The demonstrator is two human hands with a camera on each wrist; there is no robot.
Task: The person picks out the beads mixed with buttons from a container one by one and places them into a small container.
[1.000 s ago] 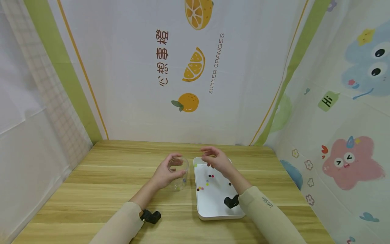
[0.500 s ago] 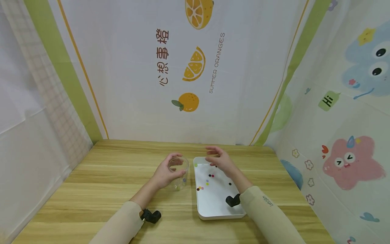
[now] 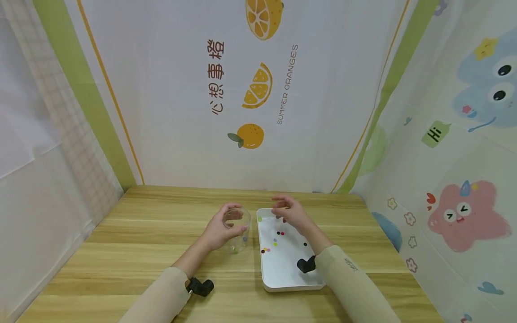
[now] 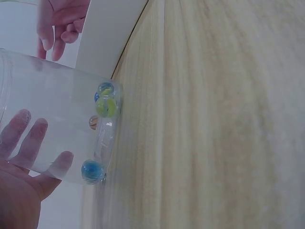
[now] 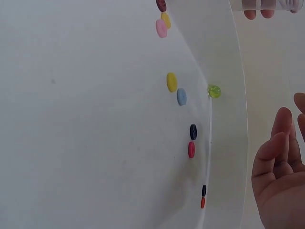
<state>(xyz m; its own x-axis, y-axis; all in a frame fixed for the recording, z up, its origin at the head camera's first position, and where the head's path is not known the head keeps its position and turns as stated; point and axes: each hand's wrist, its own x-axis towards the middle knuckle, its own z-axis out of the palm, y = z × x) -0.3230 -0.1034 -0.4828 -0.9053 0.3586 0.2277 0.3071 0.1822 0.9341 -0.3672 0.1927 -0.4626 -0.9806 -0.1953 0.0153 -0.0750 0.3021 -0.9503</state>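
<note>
My left hand (image 3: pixel 220 231) holds a clear cup (image 3: pixel 237 246), fingers curved round its side, on the table left of the tray. In the left wrist view several glass marbles lie at the cup's bottom, among them a blue marble (image 4: pixel 92 171) and a yellow-green marble (image 4: pixel 106 107). Over the far end of the white tray (image 3: pixel 288 285) hovers my right hand (image 3: pixel 296 215), fingers loosely bent, with nothing visible between them. A light green marble (image 5: pixel 214 91) rests in the tray by its wall. Small buttons, such as a yellow button (image 5: pixel 172 82) and a pink button (image 5: pixel 161 28), are scattered on the tray's floor.
The wooden table (image 3: pixel 133 251) carries both cup and tray. A printed cloth (image 3: pixel 181 148) hangs behind it, and another cloth (image 3: pixel 456 161) with cartoon shapes hangs at the right. Black wrist cameras (image 3: pixel 199 286) sit on both forearms.
My right hand has shifted slightly to the right over the tray's far end. My left hand and the cup have stayed in place.
</note>
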